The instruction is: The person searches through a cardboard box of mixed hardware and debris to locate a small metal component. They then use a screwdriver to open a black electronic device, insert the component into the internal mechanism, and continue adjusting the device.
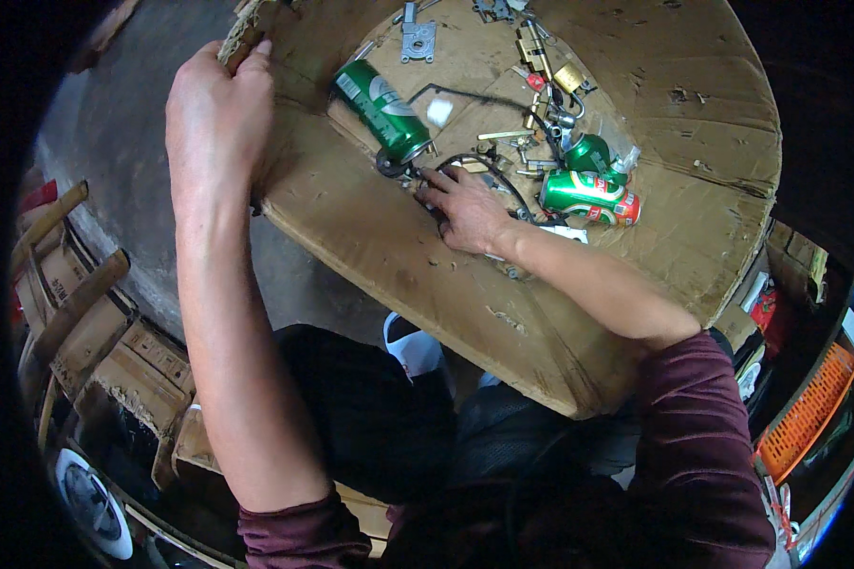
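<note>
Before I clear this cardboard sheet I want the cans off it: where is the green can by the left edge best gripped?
Grip the green can around its mid-body, coming from above with fingers spanning its width. It lies on its side on the cardboard sheet, its round wall exposed. Its lower end sits close to the right hand and a black cable, so the upper half looks freer.

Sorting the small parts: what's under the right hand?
Under the right hand lie a black cable and white scrap on the cardboard sheet; the palm hides everything else.

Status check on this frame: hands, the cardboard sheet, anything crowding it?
Left hand grips cardboard sheet edge. Right hand flat on black cable. Green cans, padlocks crowd it.
</note>
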A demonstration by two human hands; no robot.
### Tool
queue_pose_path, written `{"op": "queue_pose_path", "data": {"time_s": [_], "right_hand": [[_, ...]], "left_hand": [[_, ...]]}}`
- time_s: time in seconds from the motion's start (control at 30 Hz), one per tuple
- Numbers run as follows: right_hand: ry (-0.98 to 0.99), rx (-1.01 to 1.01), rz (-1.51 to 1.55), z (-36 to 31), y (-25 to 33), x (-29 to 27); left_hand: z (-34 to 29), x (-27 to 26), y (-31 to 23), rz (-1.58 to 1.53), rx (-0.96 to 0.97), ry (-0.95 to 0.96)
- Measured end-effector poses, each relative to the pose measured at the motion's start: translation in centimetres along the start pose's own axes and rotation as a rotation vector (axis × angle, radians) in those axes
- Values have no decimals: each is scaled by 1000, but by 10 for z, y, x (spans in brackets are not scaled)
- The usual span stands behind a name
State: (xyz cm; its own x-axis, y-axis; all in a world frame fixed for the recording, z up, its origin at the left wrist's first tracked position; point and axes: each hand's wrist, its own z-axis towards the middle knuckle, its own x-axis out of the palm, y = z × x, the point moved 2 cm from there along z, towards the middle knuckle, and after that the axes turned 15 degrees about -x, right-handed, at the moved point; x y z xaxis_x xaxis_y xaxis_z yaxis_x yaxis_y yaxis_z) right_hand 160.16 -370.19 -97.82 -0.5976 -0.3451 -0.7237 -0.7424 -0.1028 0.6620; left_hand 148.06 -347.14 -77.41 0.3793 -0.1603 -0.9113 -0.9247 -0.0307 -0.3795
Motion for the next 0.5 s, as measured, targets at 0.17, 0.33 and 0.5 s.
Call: {"op": "queue_pose_path", "data": {"time_s": [0.17,0.33,0.5], "right_hand": [[211,-24,10,-17,0,-12],[380,-77,3,-31,-4,-30],[707,32,-45,-49,13,-67]], "left_hand": [[-4,-1,-1,-32,-17,-17],[-3,-2,0,-39,-20,1],[-3,0,3,-65,16,-11]]}}
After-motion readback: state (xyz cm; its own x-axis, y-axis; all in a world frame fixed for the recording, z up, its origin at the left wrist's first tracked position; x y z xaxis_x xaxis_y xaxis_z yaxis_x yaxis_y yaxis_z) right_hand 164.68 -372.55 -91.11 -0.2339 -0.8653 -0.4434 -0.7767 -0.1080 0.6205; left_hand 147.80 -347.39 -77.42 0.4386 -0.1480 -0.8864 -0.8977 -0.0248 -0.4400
